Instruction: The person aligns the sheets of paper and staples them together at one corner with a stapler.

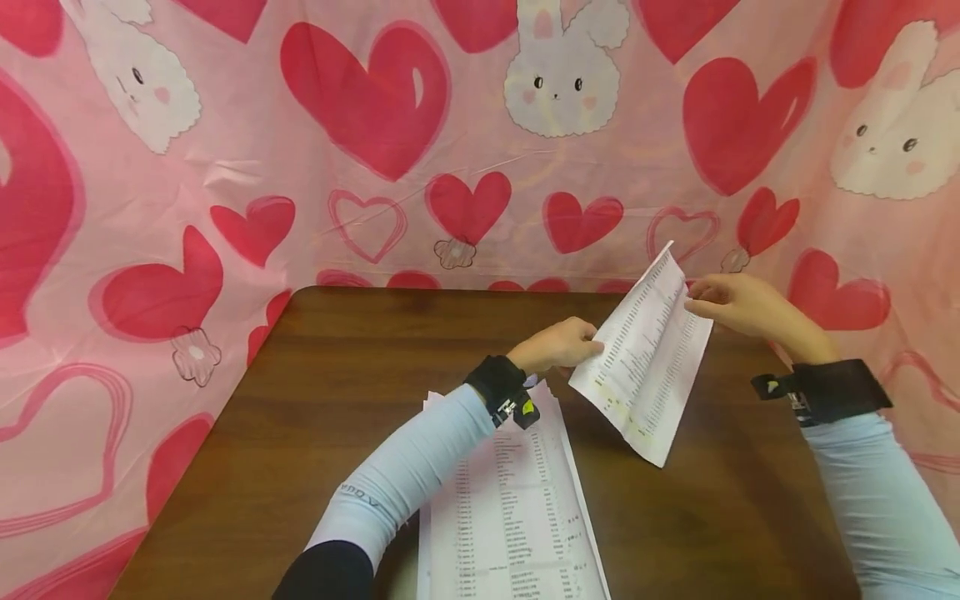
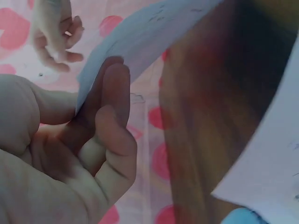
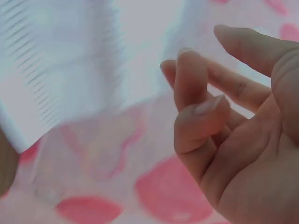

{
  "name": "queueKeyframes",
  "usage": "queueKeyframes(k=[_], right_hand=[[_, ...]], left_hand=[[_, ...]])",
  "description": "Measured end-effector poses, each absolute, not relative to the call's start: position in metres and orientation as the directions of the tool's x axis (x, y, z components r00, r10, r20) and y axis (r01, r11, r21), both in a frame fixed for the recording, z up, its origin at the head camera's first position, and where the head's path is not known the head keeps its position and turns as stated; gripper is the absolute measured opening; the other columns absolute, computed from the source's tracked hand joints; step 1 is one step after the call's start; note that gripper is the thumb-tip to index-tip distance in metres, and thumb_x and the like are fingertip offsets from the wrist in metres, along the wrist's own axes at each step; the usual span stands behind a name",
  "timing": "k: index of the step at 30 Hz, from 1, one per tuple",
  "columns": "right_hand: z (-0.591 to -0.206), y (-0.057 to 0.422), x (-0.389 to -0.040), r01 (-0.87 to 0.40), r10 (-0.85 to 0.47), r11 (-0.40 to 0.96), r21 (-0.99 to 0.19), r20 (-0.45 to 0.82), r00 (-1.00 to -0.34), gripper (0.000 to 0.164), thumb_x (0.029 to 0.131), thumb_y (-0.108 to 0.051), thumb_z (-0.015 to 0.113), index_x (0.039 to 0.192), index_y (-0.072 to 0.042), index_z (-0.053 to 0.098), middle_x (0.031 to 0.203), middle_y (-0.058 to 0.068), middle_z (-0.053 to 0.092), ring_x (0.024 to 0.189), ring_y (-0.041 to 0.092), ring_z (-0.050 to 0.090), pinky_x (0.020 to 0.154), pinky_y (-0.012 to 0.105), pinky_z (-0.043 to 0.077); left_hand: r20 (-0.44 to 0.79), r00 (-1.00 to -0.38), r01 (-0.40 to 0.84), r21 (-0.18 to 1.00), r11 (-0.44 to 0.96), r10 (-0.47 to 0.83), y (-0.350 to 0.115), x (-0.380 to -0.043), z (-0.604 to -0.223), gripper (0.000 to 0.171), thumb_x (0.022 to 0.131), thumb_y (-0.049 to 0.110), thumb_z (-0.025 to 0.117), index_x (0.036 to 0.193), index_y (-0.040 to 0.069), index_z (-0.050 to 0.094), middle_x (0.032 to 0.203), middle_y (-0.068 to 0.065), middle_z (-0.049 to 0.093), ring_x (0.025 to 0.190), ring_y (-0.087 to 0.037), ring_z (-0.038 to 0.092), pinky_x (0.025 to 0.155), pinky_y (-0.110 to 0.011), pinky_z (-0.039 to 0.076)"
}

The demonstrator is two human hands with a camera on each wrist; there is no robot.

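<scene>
A printed sheet of paper, creased down its length, is held up tilted above the table. My left hand pinches its left edge; in the left wrist view the paper runs between the thumb and the fingers. Beside the sheet's right edge is my right hand, with loosely bent fingers. The right wrist view shows a gap between its thumb and fingers, with no paper between them. Under my left forearm lies a stack of printed sheets, partly hidden by the sleeve.
Everything is over a dark brown wooden table. A pink cloth with hearts and rabbits hangs behind the table and along both sides. Each wrist wears a black strap.
</scene>
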State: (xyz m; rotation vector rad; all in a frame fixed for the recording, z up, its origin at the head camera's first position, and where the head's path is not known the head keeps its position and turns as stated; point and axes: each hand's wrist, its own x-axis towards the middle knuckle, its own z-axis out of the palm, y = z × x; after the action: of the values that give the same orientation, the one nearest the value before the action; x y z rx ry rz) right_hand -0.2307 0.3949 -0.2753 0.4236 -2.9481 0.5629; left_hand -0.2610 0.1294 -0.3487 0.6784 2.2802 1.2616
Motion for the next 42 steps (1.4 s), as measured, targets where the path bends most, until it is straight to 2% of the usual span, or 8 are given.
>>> queueKeyframes(k=[4,9,15,24,29,31,37,42], right_hand=[[-0.261,0.359,-0.234,-0.391,-0.337,0.854,-0.342,0.207,-0.918,0.036,0.078,-0.038,0.064,0.105,-0.014,0.061,0.092,0.004,0.062,0.059,0.018,0.057,0.052,0.03,0.048],[-0.257,0.326,-0.243,-0.515,-0.464,0.803,-0.301,0.227,-0.856,0.031,0.076,-0.024,0.069,0.104,-0.016,0.061,0.089,0.0,0.061,0.058,0.017,0.054,0.052,0.027,0.047],[-0.253,0.304,-0.254,-0.642,-0.615,0.745,-0.182,0.186,-0.767,0.026,0.073,-0.017,0.071,0.098,-0.013,0.064,0.088,-0.001,0.062,0.068,0.015,0.053,0.064,0.029,0.049],[-0.251,0.287,-0.255,-0.716,-0.712,0.69,-0.105,0.083,-0.697,0.012,0.075,-0.016,0.07,0.086,-0.013,0.069,0.077,-0.006,0.062,0.066,0.012,0.054,0.067,0.03,0.049],[-0.246,0.281,-0.255,-0.752,-0.747,0.657,-0.044,0.091,-0.658,0.008,0.074,-0.015,0.071,0.081,-0.015,0.069,0.072,-0.01,0.06,0.066,0.013,0.047,0.067,0.031,0.04],[-0.245,0.28,-0.255,-0.75,-0.744,0.66,-0.05,0.092,-0.661,0.008,0.074,-0.016,0.071,0.081,-0.017,0.068,0.071,-0.012,0.059,0.067,0.013,0.045,0.067,0.032,0.036],[-0.247,0.281,-0.258,-0.717,-0.721,0.678,-0.161,0.043,-0.692,0.009,0.077,-0.015,0.068,0.086,-0.017,0.066,0.07,-0.008,0.058,0.062,0.009,0.051,0.062,0.025,0.045],[-0.247,0.288,-0.263,-0.697,-0.706,0.677,-0.238,0.058,-0.706,0.01,0.079,-0.016,0.066,0.089,-0.018,0.065,0.072,-0.007,0.059,0.062,0.009,0.052,0.061,0.025,0.046]], left_hand=[[-0.138,-0.749,0.231,0.862,0.451,0.648,0.121,-0.265,-0.336,0.012,0.089,0.02,0.053,0.092,0.01,0.059,0.075,-0.005,0.062,0.062,-0.019,0.062,0.056,-0.033,0.05],[-0.139,-0.716,0.266,0.852,0.451,0.684,0.114,-0.267,-0.326,0.012,0.089,0.02,0.052,0.091,0.011,0.06,0.076,-0.004,0.063,0.064,-0.018,0.061,0.059,-0.033,0.05],[-0.113,-0.685,0.371,0.795,0.479,0.719,0.107,-0.272,-0.317,0.013,0.09,0.019,0.051,0.089,0.012,0.062,0.073,-0.004,0.061,0.061,-0.017,0.06,0.056,-0.027,0.049],[-0.098,-0.68,0.403,0.778,0.482,0.726,0.096,-0.276,-0.304,0.015,0.09,0.02,0.05,0.094,0.011,0.062,0.076,-0.005,0.061,0.062,-0.017,0.062,0.057,-0.026,0.049],[-0.09,-0.666,0.423,0.772,0.474,0.741,0.091,-0.277,-0.299,0.015,0.09,0.021,0.05,0.092,0.012,0.062,0.076,-0.005,0.061,0.062,-0.017,0.062,0.057,-0.027,0.049],[-0.083,-0.664,0.43,0.771,0.469,0.744,0.09,-0.278,-0.297,0.014,0.089,0.021,0.051,0.091,0.012,0.062,0.076,-0.006,0.061,0.062,-0.018,0.062,0.057,-0.027,0.049],[-0.075,-0.656,0.438,0.773,0.459,0.751,0.086,-0.281,-0.295,0.015,0.089,0.022,0.051,0.09,0.012,0.063,0.076,-0.005,0.062,0.062,-0.018,0.062,0.057,-0.028,0.049],[-0.04,-0.651,0.404,0.828,0.39,0.758,0.074,-0.286,-0.295,0.025,0.09,0.031,0.049,0.089,0.011,0.064,0.08,-0.005,0.063,0.068,-0.019,0.062,0.062,-0.029,0.048]])
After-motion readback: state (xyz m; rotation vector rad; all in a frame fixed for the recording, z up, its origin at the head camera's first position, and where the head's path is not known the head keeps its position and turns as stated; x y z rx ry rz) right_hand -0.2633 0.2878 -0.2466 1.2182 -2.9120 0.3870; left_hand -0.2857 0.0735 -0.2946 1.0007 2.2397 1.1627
